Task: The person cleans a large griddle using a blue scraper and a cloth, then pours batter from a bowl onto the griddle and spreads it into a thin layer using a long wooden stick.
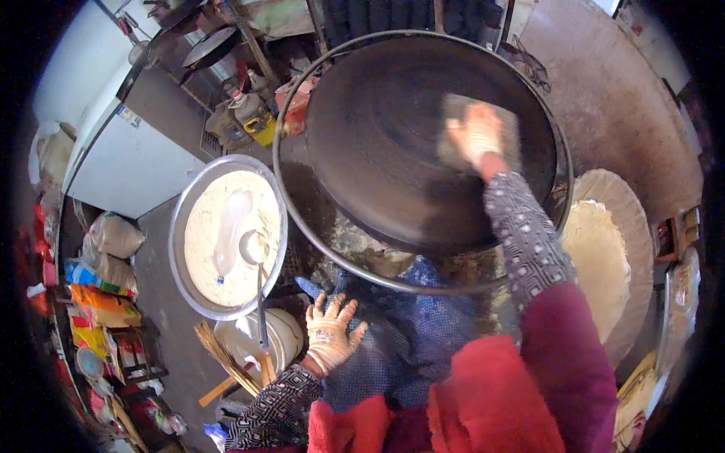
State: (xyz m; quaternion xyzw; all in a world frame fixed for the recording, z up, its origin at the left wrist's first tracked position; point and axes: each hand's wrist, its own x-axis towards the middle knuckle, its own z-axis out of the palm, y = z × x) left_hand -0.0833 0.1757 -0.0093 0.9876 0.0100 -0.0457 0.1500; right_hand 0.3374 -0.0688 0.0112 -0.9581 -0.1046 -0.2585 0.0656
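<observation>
A red cloth (pixel 491 392) lies nearest, at six o'clock, with a maroon sleeve (pixel 566 362) just beside it at four. From that sleeve the gloved right hand (pixel 479 134) reaches onto a grey pad (pixel 510 132); blur hides the fingertips, so I cannot tell whether the fingers grip its edge or merely press. The pad is directly beneath this palm, showing past it toward nine and three o'clock, and sits on the black griddle (pixel 370 136), between its middle and its three o'clock edge. A metal ring (pixel 430 32) surrounds the griddle. The gloved left hand (pixel 332 332) has its fingers spread apart, over blue fabric (pixel 423 317), grasping nothing; from it, the pad is at one o'clock, well apart. Around the griddle, a bowl (pixel 177 234) of batter (pixel 208 219) with a ladle (pixel 254 247) stands at eight o'clock, and flatbread (pixel 596 264) at four.
</observation>
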